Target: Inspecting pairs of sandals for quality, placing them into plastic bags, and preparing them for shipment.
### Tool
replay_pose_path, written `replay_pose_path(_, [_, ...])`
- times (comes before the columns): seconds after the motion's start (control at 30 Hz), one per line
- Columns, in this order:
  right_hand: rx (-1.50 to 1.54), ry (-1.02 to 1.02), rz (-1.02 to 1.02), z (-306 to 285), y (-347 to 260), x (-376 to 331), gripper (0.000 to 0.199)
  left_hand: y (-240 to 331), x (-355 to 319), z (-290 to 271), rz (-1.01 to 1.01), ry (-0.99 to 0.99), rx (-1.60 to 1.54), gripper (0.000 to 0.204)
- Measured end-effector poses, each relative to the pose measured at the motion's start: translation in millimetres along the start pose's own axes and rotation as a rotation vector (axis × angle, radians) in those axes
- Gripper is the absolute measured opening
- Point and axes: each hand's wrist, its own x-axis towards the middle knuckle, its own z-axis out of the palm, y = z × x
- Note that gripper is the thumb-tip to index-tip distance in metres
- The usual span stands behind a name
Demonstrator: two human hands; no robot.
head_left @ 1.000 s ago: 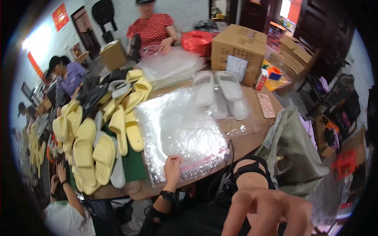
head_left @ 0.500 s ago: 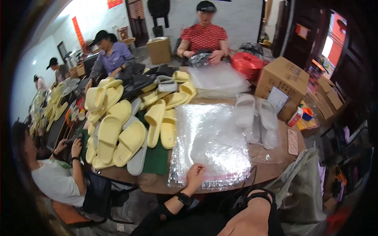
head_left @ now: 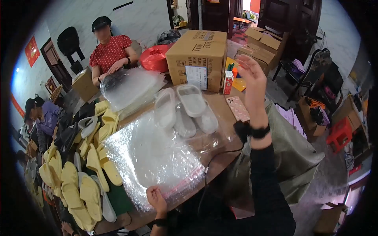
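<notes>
My right hand (head_left: 252, 74) is raised over the table's right side, open, fingers bent loosely with nothing in them. Behind it are a small red and white box (head_left: 228, 82) and a phone in a pink patterned case (head_left: 238, 109). At the near edge of a stack of clear plastic bags (head_left: 157, 157), my left hand (head_left: 156, 200) is closed, its fingers curled; whether it pinches any film is hidden. Pale grey slippers (head_left: 164, 108) lie on clear plastic beyond the stack, some apparently bagged.
Yellow slippers (head_left: 90, 196) are heaped at the left. A cardboard box (head_left: 197, 59), red twine roll (head_left: 154, 58) and more clear bags (head_left: 130, 88) occupy the far side. A person in red (head_left: 112, 55) sits opposite. Grey-green sacking (head_left: 293, 151) hangs at the right.
The view has swung to the right. My right hand has risen from low near my body to above the table's right side. My left hand stays curled at the bag stack's near edge.
</notes>
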Motion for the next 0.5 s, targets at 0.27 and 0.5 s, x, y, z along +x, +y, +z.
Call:
replay_pose_path(0.27, [-0.651, -0.165, 0.457, -97, 221, 58, 0.079, -17, -3, -11, -0.018, 0.054, 0.127, 0.010])
replay_pose_path(0.5, [-0.104, -0.229, 0.567, -80, 246, 62, 0.079, 0, -5, -8, 0.024, 0.089, 0.200, 0.009])
